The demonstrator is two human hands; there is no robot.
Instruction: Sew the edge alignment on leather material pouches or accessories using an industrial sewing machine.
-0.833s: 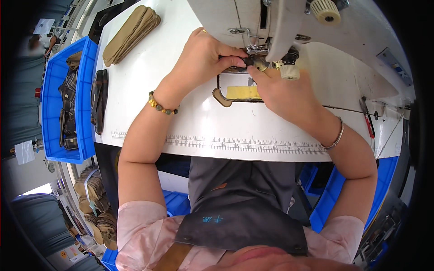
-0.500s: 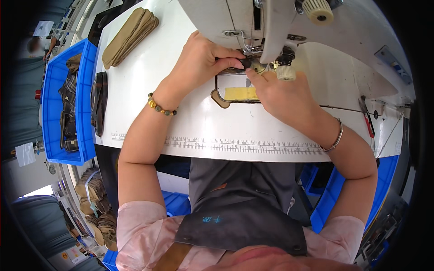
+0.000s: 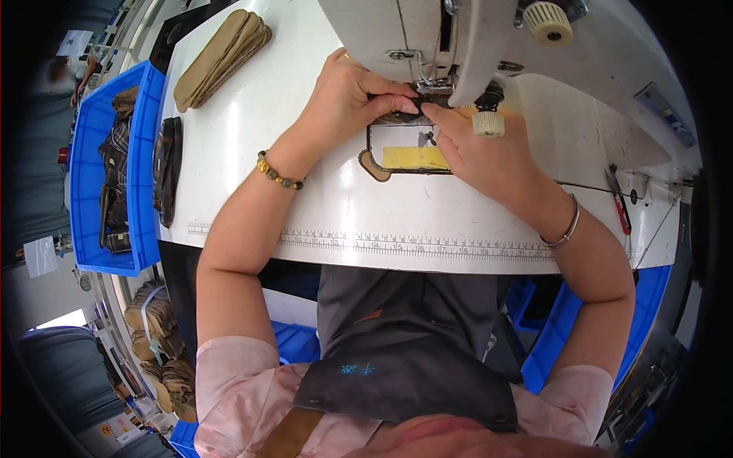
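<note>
Close under the needle area of a white sewing machine, my left hand pinches a small dark piece between thumb and fingers. Its outline is mostly covered, so I cannot make out its kind. From the other side my right hand reaches in with bent fingers, the foremost fingertip against the same piece. Whether that hand also grips it is hidden. A yellow strip lies on the machine's bed plate just below the hands, and a tan-edged part of the bed shows beside it.
A stack of tan sole-shaped pieces lies at the table's far left. Dark pieces rest near a blue crate holding plaid and dark pieces. Red-handled snippers lie at right. A printed ruler runs along the front edge.
The view has shifted slightly, so the machine head sits farther right in the picture. My right hand has edged a little to the right; my left still pinches the dark piece.
</note>
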